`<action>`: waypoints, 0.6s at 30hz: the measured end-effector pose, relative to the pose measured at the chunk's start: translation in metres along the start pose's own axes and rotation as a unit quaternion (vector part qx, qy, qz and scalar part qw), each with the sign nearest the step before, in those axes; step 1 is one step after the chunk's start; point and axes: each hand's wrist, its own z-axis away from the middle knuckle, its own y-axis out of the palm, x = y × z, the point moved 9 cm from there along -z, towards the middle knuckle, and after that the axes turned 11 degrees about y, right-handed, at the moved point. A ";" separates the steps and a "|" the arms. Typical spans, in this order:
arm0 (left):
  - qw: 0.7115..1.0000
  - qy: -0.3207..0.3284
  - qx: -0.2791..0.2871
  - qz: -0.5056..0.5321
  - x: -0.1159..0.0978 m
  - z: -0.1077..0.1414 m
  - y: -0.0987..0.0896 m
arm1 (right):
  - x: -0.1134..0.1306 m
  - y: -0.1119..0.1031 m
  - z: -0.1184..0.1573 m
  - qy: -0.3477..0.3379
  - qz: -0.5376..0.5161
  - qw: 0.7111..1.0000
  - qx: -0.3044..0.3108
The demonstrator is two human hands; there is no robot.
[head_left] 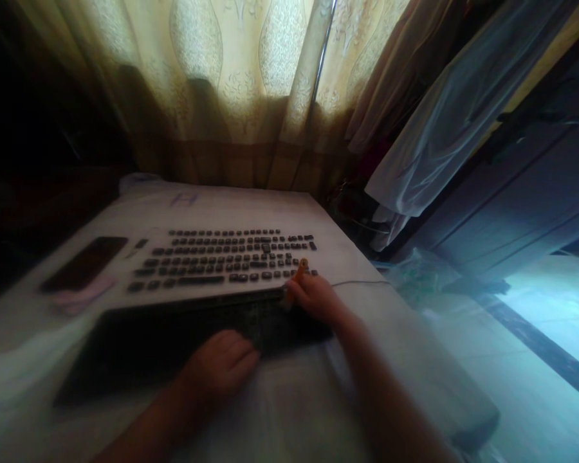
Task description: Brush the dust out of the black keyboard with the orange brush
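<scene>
A black keyboard base [159,344] with its keys taken off lies across the near part of the white-covered surface. My left hand [222,360] is on its front edge, fingers curled together over the rim and holding it. In my right hand [316,297] is a small brush [300,270] with an orange-brown handle, gripped upright. Its pale bristle end points down at the right part of the base, partly blurred. Beyond the base, loose black keycaps [207,260] are laid out in several rows like a keyboard layout.
A dark smartphone [84,262] lies at the left, beside a pink cloth [84,294]. Near it is a small dark piece [141,244]. A thin cable [359,281] runs off to the right. Patterned curtains [241,83] hang behind; a plastic bag [419,276] is at the right.
</scene>
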 end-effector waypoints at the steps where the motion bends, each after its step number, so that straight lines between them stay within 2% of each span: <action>1: 1.000 -0.019 0.007 -0.004 0.005 0.004 -0.003 | -0.002 0.000 0.001 0.003 -0.011 1.000 -0.007; 6: 0.996 -0.076 -0.001 -0.055 0.025 0.022 -0.020 | -0.012 0.000 0.009 0.012 -0.100 0.994 -0.036; 9: 0.990 -0.112 -0.005 -0.092 0.042 0.033 -0.032 | -0.026 -0.007 0.015 0.034 -0.172 0.981 -0.080; 13: 0.970 -0.204 0.015 -0.130 0.074 0.059 -0.048 | -0.043 -0.014 0.022 0.066 -0.241 0.958 -0.142; 15: 0.956 -0.253 0.011 -0.146 0.089 0.074 -0.058 | -0.043 -0.013 0.025 0.066 -0.262 0.951 -0.150; 18: 0.942 -0.292 0.024 -0.166 0.100 0.092 -0.069 | -0.037 -0.007 0.029 0.058 -0.288 0.945 -0.141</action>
